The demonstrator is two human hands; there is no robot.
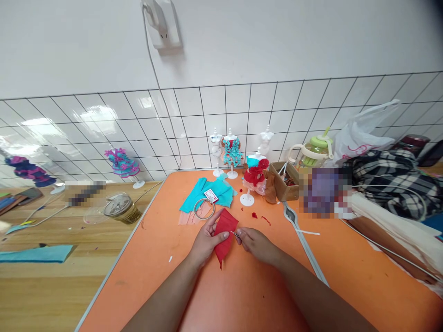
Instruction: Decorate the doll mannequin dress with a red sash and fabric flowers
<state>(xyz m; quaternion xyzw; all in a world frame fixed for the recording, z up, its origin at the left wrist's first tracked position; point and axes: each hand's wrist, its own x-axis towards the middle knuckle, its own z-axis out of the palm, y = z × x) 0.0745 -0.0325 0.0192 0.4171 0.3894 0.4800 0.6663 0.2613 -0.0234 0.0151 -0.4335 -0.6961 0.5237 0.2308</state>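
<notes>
Between the thumb and fingers of my left hand (206, 240) is a piece of red cloth (224, 226), held up off the orange mat. My right hand (254, 243) pinches a small pointed metal tool (235, 234); its tip meets the cloth's right side, and the fingers cover the rest, so its kind does not show. Beyond my left hand lie a round hoop (195, 210), turquoise cloth (192, 194) and a white tag (211, 196). A small dress form (247, 199) in a red and turquoise outfit stands past the cloth, with red scraps (254, 215) near its base.
Several more mini dress forms (232, 174) line the tiled wall. At the right are a cardboard box (290, 191) of tools, a green-lidded bottle (316, 150), a plastic bag (363, 133) and checked cloth (380, 175). A lidded cup (122, 210) stands on the wooden table at left.
</notes>
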